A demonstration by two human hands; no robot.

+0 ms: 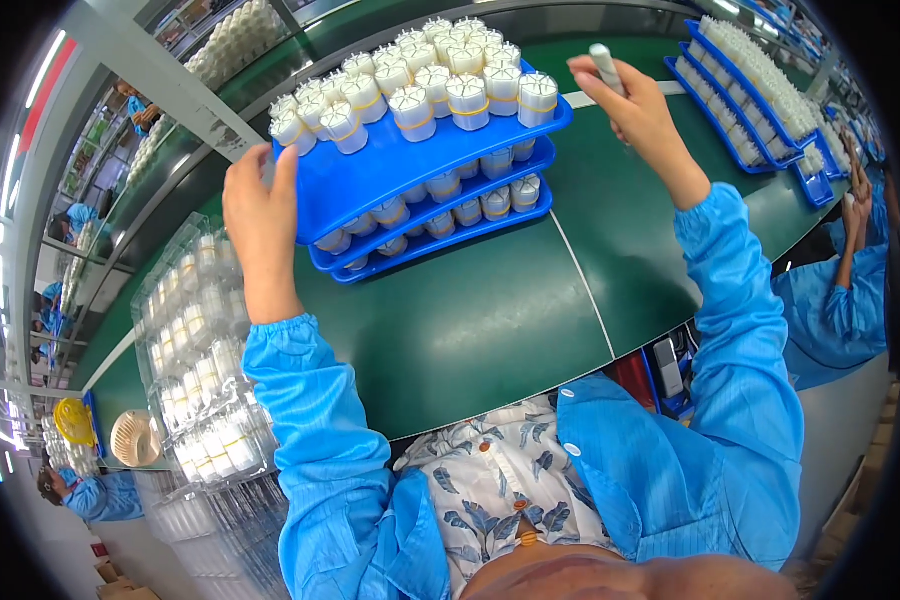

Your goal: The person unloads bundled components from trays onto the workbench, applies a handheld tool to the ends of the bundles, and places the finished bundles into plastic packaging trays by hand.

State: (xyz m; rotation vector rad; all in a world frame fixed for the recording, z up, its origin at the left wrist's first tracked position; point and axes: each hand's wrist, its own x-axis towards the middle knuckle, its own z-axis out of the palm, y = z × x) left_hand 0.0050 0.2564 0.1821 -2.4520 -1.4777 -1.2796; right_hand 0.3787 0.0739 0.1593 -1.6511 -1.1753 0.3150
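Surface [450,330]: green, running across the middle of the frame. On it, upper centre, three stacked blue trays [400,165]; clear packs [173,370] of white tubes at lower left.

Progress: white bundles [467,100], banded in yellow, cover the rear of the top tray; its front strip is bare. Bundles also show in both lower trays. I judge the filling well along, with that strip and the single tube in my hand left to place.

Pose: both forearms rise from the lower edge of the frame. Left grip [258,200] is at the top tray's left end, thumb a little apart from the fingers; I cannot tell whether it bears on the rim. Right grip [645,108], upper right of centre, is raised off the surface, pinched narrow around one tube [606,70], which tilts slightly left.
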